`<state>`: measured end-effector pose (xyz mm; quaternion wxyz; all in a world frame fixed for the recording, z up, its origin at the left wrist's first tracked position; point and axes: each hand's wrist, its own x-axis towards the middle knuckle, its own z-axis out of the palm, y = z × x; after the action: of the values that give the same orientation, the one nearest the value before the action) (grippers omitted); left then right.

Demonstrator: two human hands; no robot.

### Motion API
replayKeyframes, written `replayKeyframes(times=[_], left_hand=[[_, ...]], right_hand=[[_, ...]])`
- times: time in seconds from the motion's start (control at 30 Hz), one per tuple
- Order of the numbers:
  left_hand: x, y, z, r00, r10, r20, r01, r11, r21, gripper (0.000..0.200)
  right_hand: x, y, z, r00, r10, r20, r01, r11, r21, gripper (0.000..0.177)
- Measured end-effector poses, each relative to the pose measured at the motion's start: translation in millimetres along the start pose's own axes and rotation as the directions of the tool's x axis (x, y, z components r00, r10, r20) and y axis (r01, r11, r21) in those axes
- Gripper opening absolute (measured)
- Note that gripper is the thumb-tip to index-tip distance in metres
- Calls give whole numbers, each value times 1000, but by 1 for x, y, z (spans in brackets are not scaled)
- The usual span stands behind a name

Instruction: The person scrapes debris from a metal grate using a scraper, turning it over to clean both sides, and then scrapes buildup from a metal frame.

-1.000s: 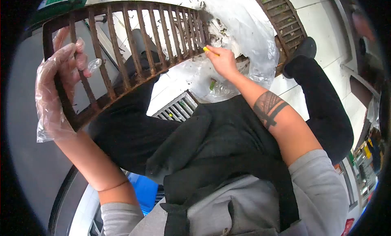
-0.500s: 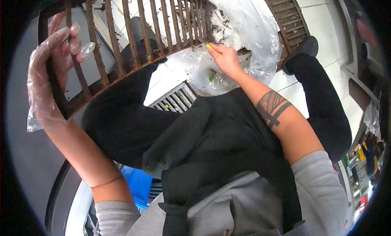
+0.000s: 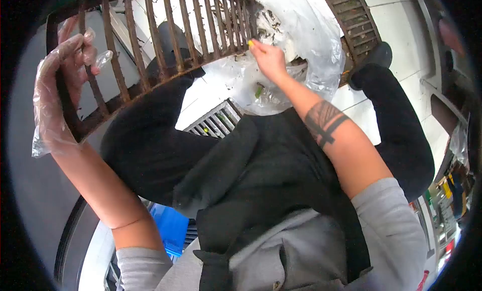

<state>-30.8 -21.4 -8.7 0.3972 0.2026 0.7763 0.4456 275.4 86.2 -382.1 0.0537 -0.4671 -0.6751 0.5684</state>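
A rusty metal grate with many bars spans the upper left of the view, tilted up. My left hand, in a clear plastic glove, is wrapped round the grate's near end. Bare and closed, my right hand holds a small tool with a yellow handle at the grate's far end. The tool's tip cannot be made out. Below that end a clear plastic bag lies spread out, with dark debris on it.
A second rusty grate lies at the upper right beside a black shoe. A floor drain grate sits between my legs on white tiles. A blue container is at lower left.
My right hand has moved up and slightly left along the grate's far end with the yellow-handled tool. The grate has shifted slightly left, with my left hand still round it.
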Motion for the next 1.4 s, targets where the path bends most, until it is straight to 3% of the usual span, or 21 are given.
replayKeyframes(times=[0.1,0.2,0.3,0.33,0.43,0.47,0.57,0.63,0.7,0.77,0.8,0.9,0.97,1.03,1.1,1.13,1.17,1.23,1.27,1.3,1.4], left_hand=[[5,0,-5,999,24,44,-24,1000,-4,63],[4,7,-1,998,4,64,-6,1000,29,61],[-2,0,1,998,-37,43,35,999,36,62],[-3,0,1,998,-56,36,54,997,58,63],[5,7,-1,999,-36,-8,36,994,98,65],[4,9,2,1000,-24,-1,24,993,113,65],[0,12,16,1000,15,-9,-16,1000,-7,67],[0,10,15,1000,-2,7,2,1000,-5,67],[1,14,15,1000,-9,24,9,1000,-13,68],[2,16,14,999,-38,-28,39,997,59,68],[5,16,11,999,-29,28,27,996,86,67],[0,11,17,1000,18,9,-18,999,-31,67],[2,11,12,999,-9,37,9,1000,-11,67],[3,13,7,998,-22,53,22,1000,0,67],[4,11,3,995,13,96,-17,999,42,66],[2,15,7,995,12,100,-16,999,39,66],[-3,20,13,1000,1,26,-4,994,106,66],[-3,18,17,999,-18,-42,25,983,180,66],[1,15,14,1000,-13,4,12,995,96,65],[2,14,14,999,0,46,-1,1000,7,65],[0,18,16,999,-30,-22,31,998,48,66]], right_hand=[[-8,21,3,994,-86,-66,89,995,42,38],[-21,26,0,988,-155,22,156,959,-237,40],[29,-16,6,985,-129,-116,116,986,-118,42],[36,-14,5,984,-111,-138,118,992,39,44],[6,0,-2,999,-54,-1,53,993,-102,40],[-3,20,6,962,-254,-96,241,962,-126,40],[28,-6,4,989,-136,-65,117,964,-238,39],[65,-18,6,960,-185,-209,178,983,-51,39],[77,-10,-1,950,-273,-150,256,959,-123,42],[46,-8,-9,994,-109,14,109,967,-231,44],[25,-7,-7,960,-264,-90,254,961,-112,46],[47,-15,-1,978,-192,-77,176,967,-184,44],[85,-17,5,925,-298,-235,275,953,-125,41],[88,-20,-2,925,-322,-201,319,946,-49,40],[54,-19,-8,977,-197,-82,186,975,-124,39],[44,-12,-6,933,-342,-115,315,927,-206,41],[50,-7,-5,935,-335,-113,308,929,-206,41],[66,-34,-11,981,-178,-77,160,968,-193,41],[94,-29,-3,926,-328,-185,293,936,-194,42],[106,-32,-3,930,-292,-225,266,954,-138,41],[88,-36,-11,953,-279,-119,253,948,-195,41]])
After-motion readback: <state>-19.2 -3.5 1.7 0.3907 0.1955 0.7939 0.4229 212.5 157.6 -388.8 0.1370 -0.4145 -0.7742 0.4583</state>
